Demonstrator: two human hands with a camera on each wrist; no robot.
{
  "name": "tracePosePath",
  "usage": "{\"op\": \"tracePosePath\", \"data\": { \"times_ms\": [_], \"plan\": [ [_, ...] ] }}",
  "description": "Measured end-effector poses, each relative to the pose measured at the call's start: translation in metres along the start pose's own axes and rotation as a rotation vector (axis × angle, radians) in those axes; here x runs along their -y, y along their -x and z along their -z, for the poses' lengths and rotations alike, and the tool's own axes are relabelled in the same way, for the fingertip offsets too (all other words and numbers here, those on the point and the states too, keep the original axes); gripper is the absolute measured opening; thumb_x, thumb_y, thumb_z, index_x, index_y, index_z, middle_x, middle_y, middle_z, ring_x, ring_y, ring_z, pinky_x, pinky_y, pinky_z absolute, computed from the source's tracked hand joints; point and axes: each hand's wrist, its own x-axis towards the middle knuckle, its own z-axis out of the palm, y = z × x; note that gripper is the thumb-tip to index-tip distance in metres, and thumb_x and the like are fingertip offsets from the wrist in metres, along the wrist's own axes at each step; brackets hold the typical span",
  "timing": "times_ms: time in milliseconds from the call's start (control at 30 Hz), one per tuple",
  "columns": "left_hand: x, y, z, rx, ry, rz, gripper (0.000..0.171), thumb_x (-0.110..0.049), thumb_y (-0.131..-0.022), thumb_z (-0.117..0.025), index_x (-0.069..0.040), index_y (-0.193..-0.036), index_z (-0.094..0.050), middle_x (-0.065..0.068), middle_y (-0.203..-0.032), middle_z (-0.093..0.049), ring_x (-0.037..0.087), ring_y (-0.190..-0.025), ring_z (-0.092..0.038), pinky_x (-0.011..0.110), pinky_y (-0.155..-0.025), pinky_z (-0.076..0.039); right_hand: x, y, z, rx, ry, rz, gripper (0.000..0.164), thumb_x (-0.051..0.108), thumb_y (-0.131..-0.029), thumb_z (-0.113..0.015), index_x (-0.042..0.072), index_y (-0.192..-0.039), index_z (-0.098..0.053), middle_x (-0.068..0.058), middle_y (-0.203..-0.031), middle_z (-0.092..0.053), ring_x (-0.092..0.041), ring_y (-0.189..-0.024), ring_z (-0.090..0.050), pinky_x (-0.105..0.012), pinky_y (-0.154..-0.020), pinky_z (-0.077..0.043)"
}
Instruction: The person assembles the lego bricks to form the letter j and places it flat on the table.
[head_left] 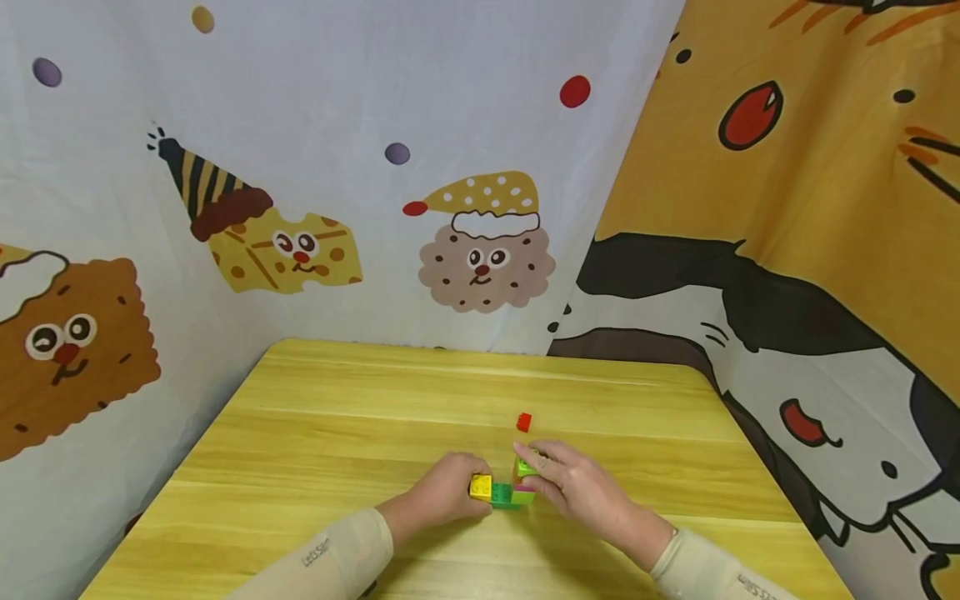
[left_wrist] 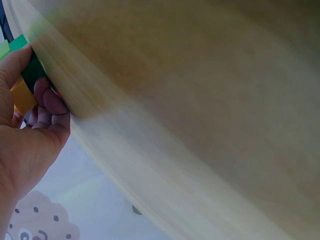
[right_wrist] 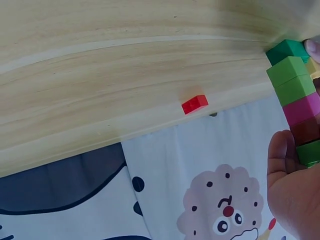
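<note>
A small build of toy bricks stands between the two hands near the table's front. My left hand (head_left: 442, 490) grips its left end, thumb and fingers around a yellow brick (head_left: 481, 486) and a dark green brick (head_left: 502, 494). At the right end rises a stack, seen in the right wrist view as light green bricks (right_wrist: 292, 80), a magenta brick (right_wrist: 301, 109), a reddish-brown brick (right_wrist: 305, 131) and a green top brick (right_wrist: 309, 153). My right hand (head_left: 583, 485) holds the upper part of that stack between thumb and fingers, partly hiding it.
Beyond the right hand, a single red brick (head_left: 524, 422) lies on the wooden table (head_left: 360, 400). Cartoon-printed cloth (head_left: 337, 100) hangs behind the table's far edge and along its sides.
</note>
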Motion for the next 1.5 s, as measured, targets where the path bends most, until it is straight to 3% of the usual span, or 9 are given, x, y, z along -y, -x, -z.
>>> {"op": "tracePosePath", "data": {
  "times_ms": [133,233,367,533,700,867,1000,1233,1500],
  "plan": [
    [0.0,0.001,0.0,0.002,0.008,-0.004,0.028,-0.015,-0.077,-0.094,-0.012,-0.099,-0.077,-0.009,-0.086,-0.068,0.0,-0.074,-0.051,0.017,-0.067,-0.048,0.001,0.0,0.002,0.024,-0.038,-0.032,0.064,0.019,-0.086,-0.088,0.013,-0.146,-0.066,-0.009,-0.123,-0.074,-0.02,-0.104,-0.076,-0.029,-0.083,-0.064],
    [0.0,0.002,-0.001,0.01,0.025,-0.002,0.027,-0.014,-0.077,-0.094,-0.011,-0.097,-0.076,-0.009,-0.084,-0.067,0.0,-0.073,-0.051,0.017,-0.065,-0.048,0.004,-0.001,0.007,0.09,-0.128,-0.146,0.055,0.024,-0.097,-0.078,0.018,-0.149,-0.063,-0.008,-0.13,-0.075,-0.022,-0.113,-0.076,-0.036,-0.089,-0.065],
    [0.0,0.002,-0.003,0.019,0.038,-0.002,0.026,-0.014,-0.077,-0.093,-0.012,-0.095,-0.076,-0.01,-0.083,-0.066,-0.001,-0.072,-0.05,0.017,-0.065,-0.047,0.01,-0.005,0.014,0.217,-0.373,-0.46,0.05,0.036,-0.111,-0.057,0.021,-0.158,-0.052,-0.006,-0.142,-0.072,-0.024,-0.122,-0.073,-0.045,-0.098,-0.062],
    [-0.001,0.002,-0.003,0.017,0.037,-0.005,0.026,-0.014,-0.076,-0.093,-0.012,-0.095,-0.076,-0.011,-0.084,-0.067,-0.001,-0.073,-0.05,0.017,-0.066,-0.047,0.009,-0.012,0.017,0.299,-0.827,-0.895,0.069,0.053,-0.111,-0.049,0.008,-0.163,-0.043,-0.019,-0.155,-0.059,-0.036,-0.134,-0.064,-0.053,-0.104,-0.058],
    [-0.002,0.002,-0.003,0.016,0.041,0.001,0.026,-0.013,-0.076,-0.094,-0.011,-0.095,-0.076,-0.01,-0.084,-0.068,-0.001,-0.072,-0.051,0.017,-0.066,-0.047,0.002,-0.012,0.016,0.397,-1.164,-1.127,0.085,0.063,-0.106,-0.053,-0.006,-0.155,-0.046,-0.033,-0.154,-0.052,-0.046,-0.126,-0.067,-0.058,-0.099,-0.06],
    [-0.003,0.002,-0.003,0.017,0.048,0.0,0.027,-0.012,-0.076,-0.094,-0.011,-0.096,-0.077,-0.009,-0.085,-0.068,-0.001,-0.072,-0.052,0.017,-0.066,-0.048,-0.001,-0.009,0.012,0.485,-1.318,-1.189,0.088,0.069,-0.103,-0.054,-0.003,-0.152,-0.047,-0.039,-0.156,-0.043,-0.05,-0.125,-0.065,-0.065,-0.096,-0.059],
    [-0.003,0.001,-0.001,0.009,0.039,-0.003,0.027,-0.013,-0.075,-0.094,-0.011,-0.097,-0.077,-0.009,-0.086,-0.068,0.0,-0.073,-0.052,0.017,-0.066,-0.048,-0.003,-0.009,0.007,0.499,-1.376,-1.183,0.086,0.068,-0.103,-0.053,0.0,-0.156,-0.046,-0.034,-0.158,-0.046,-0.048,-0.127,-0.065,-0.064,-0.096,-0.059],
    [-0.001,0.0,0.0,0.008,0.044,0.008,0.03,-0.014,-0.076,-0.094,-0.012,-0.101,-0.077,-0.009,-0.087,-0.068,0.0,-0.075,-0.053,0.018,-0.067,-0.049,-0.004,-0.009,-0.002,0.481,-1.424,-1.159,0.085,0.065,-0.105,-0.052,-0.001,-0.158,-0.045,-0.024,-0.151,-0.057,-0.039,-0.121,-0.068,-0.054,-0.097,-0.061],
    [0.002,-0.001,0.0,0.018,0.035,0.014,0.031,-0.016,-0.077,-0.094,-0.011,-0.102,-0.077,-0.009,-0.088,-0.069,0.0,-0.075,-0.053,0.017,-0.067,-0.049,-0.006,-0.008,-0.011,0.421,-1.413,-1.129,0.078,0.058,-0.106,-0.054,-0.004,-0.153,-0.05,-0.022,-0.14,-0.063,-0.033,-0.117,-0.068,-0.042,-0.099,-0.06]
  ]
}}
